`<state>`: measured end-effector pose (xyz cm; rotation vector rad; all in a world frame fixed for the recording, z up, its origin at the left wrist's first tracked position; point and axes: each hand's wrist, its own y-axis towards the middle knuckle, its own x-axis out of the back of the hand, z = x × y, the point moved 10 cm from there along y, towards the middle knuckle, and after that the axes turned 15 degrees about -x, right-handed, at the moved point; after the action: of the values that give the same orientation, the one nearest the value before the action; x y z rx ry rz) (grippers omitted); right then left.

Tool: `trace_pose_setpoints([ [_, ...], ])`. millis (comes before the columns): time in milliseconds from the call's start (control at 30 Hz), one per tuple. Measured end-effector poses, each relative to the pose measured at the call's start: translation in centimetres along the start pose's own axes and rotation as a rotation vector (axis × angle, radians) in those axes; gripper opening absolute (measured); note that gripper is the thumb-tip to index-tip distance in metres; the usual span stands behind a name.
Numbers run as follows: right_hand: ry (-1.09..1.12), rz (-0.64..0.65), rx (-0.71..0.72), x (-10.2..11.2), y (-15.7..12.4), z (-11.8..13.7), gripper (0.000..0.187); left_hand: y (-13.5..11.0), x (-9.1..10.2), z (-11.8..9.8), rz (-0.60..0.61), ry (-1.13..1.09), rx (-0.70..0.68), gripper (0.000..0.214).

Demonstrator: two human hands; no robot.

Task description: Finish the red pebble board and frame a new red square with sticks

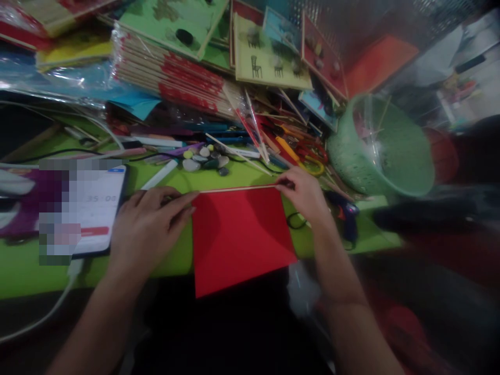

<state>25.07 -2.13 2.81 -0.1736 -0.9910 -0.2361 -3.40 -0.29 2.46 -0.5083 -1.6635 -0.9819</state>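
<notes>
A red sheet of card (242, 234) lies at the near edge of the green table, its lower part hanging over the edge. Along its far edge runs a thin pale wooden stick (234, 189). My left hand (150, 224) is closed in a pinch on the stick's left end, at the card's upper left corner. At the opposite corner, the fingertips of my right hand (302, 195) pinch the stick's right end. The exact contact under the fingertips is partly hidden.
A phone (96, 213) with a charging cable lies left of my left hand. Behind the card are pebbles (205, 157), markers, scissors (299, 153) and bundled sticks (175, 73). A green basket (390, 146) and a glue gun (347, 213) stand to the right.
</notes>
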Motion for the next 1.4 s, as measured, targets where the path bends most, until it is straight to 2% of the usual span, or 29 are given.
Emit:
trace_pose_setpoints([
  [467,-0.015,-0.003,-0.015,-0.1,0.2,0.1,0.006,-0.2,-0.4,0.3,0.019,-0.010,0.032,0.036],
  [800,-0.012,-0.009,-0.027,-0.3,0.5,-0.1,0.005,-0.2,-0.7,0.4,0.102,-0.008,0.078,0.037],
  [967,0.026,-0.004,-0.049,-0.1,0.3,-0.2,0.005,-0.2,-0.7,0.4,0.092,-0.043,0.091,0.037],
  [1100,-0.021,-0.049,-0.006,0.2,-0.3,0.5,0.017,-0.3,-0.7,0.5,0.084,-0.056,0.105,0.039],
  [1200,-0.136,-0.115,0.063,0.4,-0.9,1.2,0.018,-0.4,-0.8,0.5,0.084,-0.065,0.107,0.039],
  [1300,-0.208,-0.197,0.069,1.0,-1.1,1.3,0.016,-0.4,-0.8,0.5,0.087,-0.069,0.104,0.038],
  [1400,-0.159,-0.250,0.056,2.2,-1.2,1.1,0.019,-0.5,-0.9,0.5,0.087,-0.068,0.104,0.038],
])
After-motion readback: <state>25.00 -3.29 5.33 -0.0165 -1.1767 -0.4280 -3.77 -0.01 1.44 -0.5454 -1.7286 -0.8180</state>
